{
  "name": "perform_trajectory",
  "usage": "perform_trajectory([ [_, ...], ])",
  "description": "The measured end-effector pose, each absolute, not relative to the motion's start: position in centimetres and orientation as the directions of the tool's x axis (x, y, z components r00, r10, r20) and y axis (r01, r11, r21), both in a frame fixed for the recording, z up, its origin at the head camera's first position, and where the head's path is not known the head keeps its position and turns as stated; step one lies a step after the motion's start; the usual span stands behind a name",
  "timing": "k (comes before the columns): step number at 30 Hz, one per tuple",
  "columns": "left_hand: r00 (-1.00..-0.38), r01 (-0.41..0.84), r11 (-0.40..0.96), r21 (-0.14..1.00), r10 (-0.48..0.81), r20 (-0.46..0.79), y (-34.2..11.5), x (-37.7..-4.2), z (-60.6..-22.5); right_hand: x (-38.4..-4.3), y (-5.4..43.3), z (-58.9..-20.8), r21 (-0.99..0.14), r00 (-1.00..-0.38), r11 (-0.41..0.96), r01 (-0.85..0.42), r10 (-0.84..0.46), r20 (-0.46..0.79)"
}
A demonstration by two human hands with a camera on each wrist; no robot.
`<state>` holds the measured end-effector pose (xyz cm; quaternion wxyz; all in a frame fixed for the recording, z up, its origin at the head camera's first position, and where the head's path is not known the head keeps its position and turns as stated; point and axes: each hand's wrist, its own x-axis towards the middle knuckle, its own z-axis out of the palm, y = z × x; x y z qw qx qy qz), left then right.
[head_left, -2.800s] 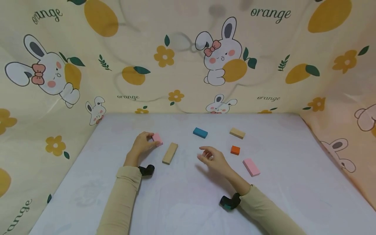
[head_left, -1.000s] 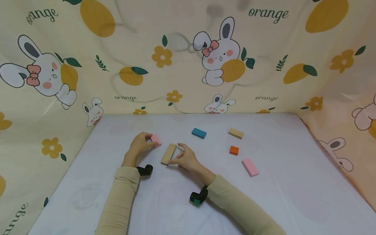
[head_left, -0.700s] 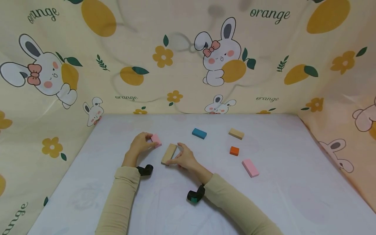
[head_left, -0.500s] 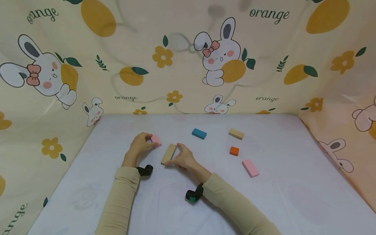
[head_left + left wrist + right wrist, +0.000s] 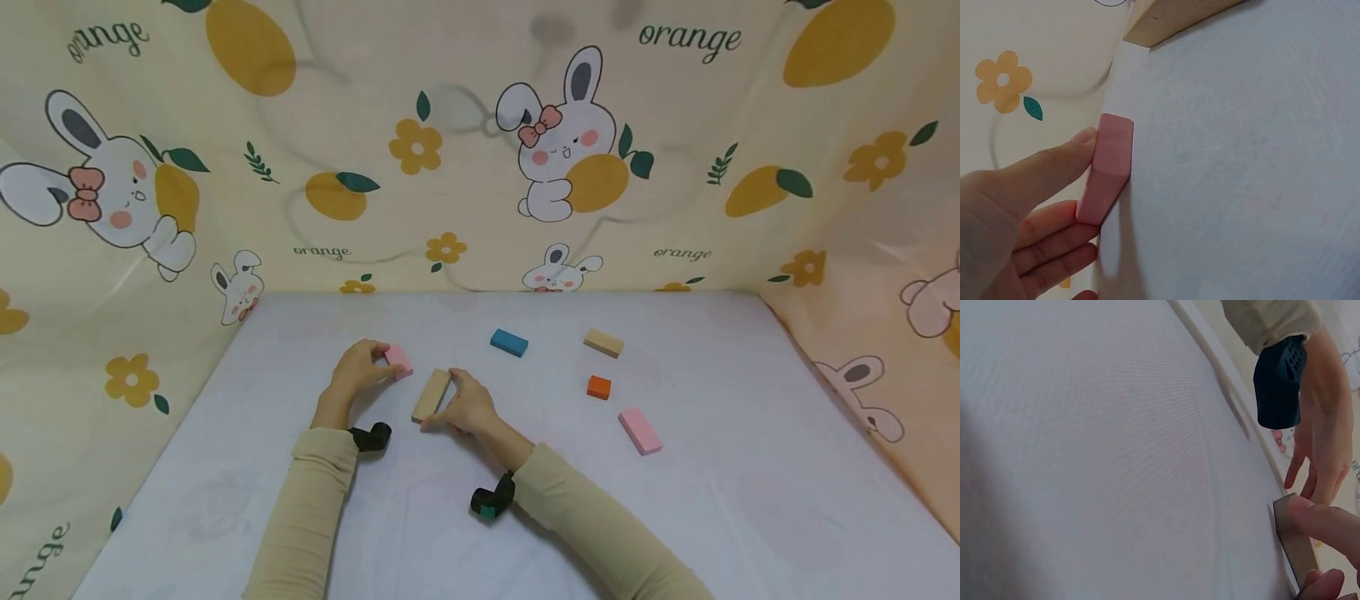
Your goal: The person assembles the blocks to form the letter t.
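Wooden block (image 5: 431, 395) lies on the bench (image 5: 727, 400), toward half-past-four from the pink block (image 5: 401, 361). My right grip (image 5: 471, 406) pinches its ends; my left grip (image 5: 356, 369) pinches the pink one. I expect light, stiff, fairly smooth wood, best held end to end.

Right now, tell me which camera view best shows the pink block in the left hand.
The left wrist view: there the pink block appears large and close, held by the left hand. The head view shows it small and partly covered by that hand; in the right wrist view I cannot make it out.
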<state>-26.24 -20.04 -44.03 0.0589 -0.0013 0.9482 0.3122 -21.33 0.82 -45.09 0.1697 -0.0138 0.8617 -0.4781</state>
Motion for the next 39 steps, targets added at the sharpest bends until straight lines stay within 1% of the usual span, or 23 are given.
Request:
perform_trajectory([
  [7,-0.994,-0.027,0.807,0.59,0.04,-0.1,-20.0,-26.2,-44.2,-21.4,0.8,-45.2,-0.826,-0.947,0.549,0.125,-0.181,-0.264],
  [14,-0.994,-0.024,0.797,0.603,0.042,-0.096,-20.1,-26.1,-44.2,-21.3,1.0,-45.4,-0.847,-0.953,0.519,0.118,-0.181,-0.244],
  [20,-0.994,-0.026,0.797,0.603,0.042,-0.098,-20.1,-26.3,-44.1,-21.3,1.3,-45.3,-0.878,-0.949,0.472,0.082,-0.233,-0.213],
  [24,-0.994,-0.022,0.797,0.603,0.044,-0.096,-20.0,-26.4,-44.0,-21.2,1.5,-45.3,-0.879,-0.947,0.475,0.047,-0.258,-0.191],
  [39,-0.994,-0.016,0.8,0.6,0.051,-0.094,-20.1,-26.4,-44.4,-20.6,2.1,-45.1,-0.879,-0.941,0.475,0.038,-0.279,-0.192],
])
